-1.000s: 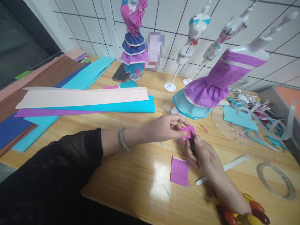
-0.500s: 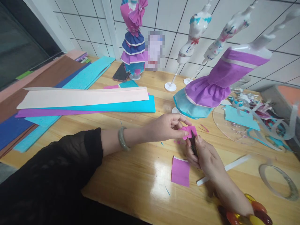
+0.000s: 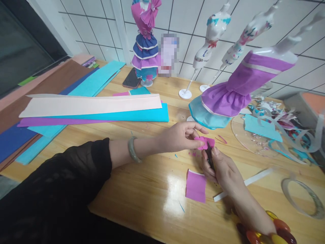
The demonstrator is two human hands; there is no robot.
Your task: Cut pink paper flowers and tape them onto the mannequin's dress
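Two hands were close together above the tabletop (image 3: 142,196), right of its middle. Left hand (image 3: 179,136): thumb and fingertips clamped on the pink paper (image 3: 206,139), which seemed held up off the wood. Right hand (image 3: 223,167): fingers wrapped around the scissors (image 3: 209,156), tips at the paper; gap between blades too small to tell.

Risks, as judged: left fingertips sat near the blades, so a slip or hasty squeeze could nick skin. Thin paper could bend or tear if pulled two ways. A low right wrist could drag the white strip (image 3: 259,176) beside it or nudge the purple square (image 3: 195,187), which lay nearer the near edge.

Room: tight on the far side, where the purple dress (image 3: 238,83) stood near; a lifted hand might knock it. Tape roll (image 3: 318,206) lay near the right edge. Widest stretch of wood: left of the square, toward the near edge.
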